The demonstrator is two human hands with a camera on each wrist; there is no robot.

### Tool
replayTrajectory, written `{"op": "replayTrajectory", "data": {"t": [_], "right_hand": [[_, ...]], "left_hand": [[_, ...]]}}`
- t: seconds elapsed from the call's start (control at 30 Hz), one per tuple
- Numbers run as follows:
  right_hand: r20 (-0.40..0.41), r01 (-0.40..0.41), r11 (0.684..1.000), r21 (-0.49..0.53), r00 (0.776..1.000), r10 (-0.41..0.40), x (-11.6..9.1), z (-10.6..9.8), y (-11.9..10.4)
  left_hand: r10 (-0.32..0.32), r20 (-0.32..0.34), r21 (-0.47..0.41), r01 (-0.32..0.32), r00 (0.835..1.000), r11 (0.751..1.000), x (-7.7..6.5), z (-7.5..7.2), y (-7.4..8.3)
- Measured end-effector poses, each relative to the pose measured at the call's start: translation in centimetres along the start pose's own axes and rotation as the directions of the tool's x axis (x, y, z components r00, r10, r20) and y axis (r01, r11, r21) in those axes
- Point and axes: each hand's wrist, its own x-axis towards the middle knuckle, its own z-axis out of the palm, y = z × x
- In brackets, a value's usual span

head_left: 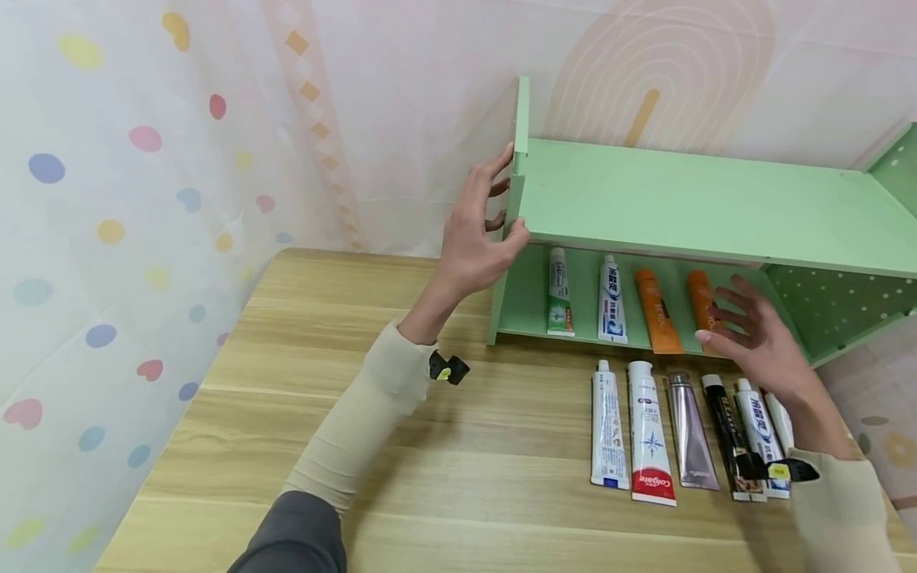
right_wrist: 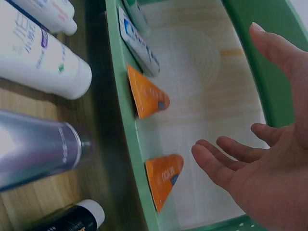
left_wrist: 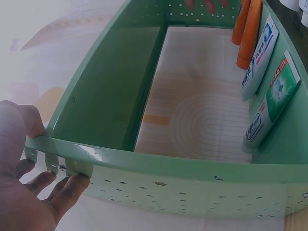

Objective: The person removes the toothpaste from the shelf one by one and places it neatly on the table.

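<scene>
My left hand (head_left: 473,231) grips the left side panel of a green shelf (head_left: 702,203), thumb on its front edge and fingers round the outside. On the lower board lie a green-and-white toothpaste tube (head_left: 559,298), a white-and-blue toothpaste tube (head_left: 611,302) and two orange tubes. Of these, the left orange tube (head_left: 655,310) is in full view; the right orange tube (head_left: 700,294) is partly covered by my right hand (head_left: 770,342). In the right wrist view that hand, fingers spread and holding nothing, hovers apart from the right orange tube (right_wrist: 164,178).
On the wooden table (head_left: 344,334), before the shelf, lie a white tube (head_left: 609,426), a Colgate toothpaste tube (head_left: 650,426), a purple metallic tube (head_left: 692,434) and a black tube (head_left: 727,426). More white tubes are partly hidden by the right wrist. A patterned cloth (head_left: 143,239) hangs behind.
</scene>
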Motion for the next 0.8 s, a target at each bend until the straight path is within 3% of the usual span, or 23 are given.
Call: {"op": "replayTrajectory", "data": {"t": [0.37,0.8], "right_hand": [[0.033,-0.154,0.985,-0.072,0.987,0.157,1.6,-2.2,2.1],[0.129,-0.248,0.959,-0.135,0.956,0.265,3.5,-3.1,3.4]], "left_hand": [[0.009,-0.007,-0.001,-0.009,1.0,1.0,0.0,0.3,0.0],[0.0,-0.006,-0.004,0.0,1.0,1.0,-0.1,0.1,0.1]]}}
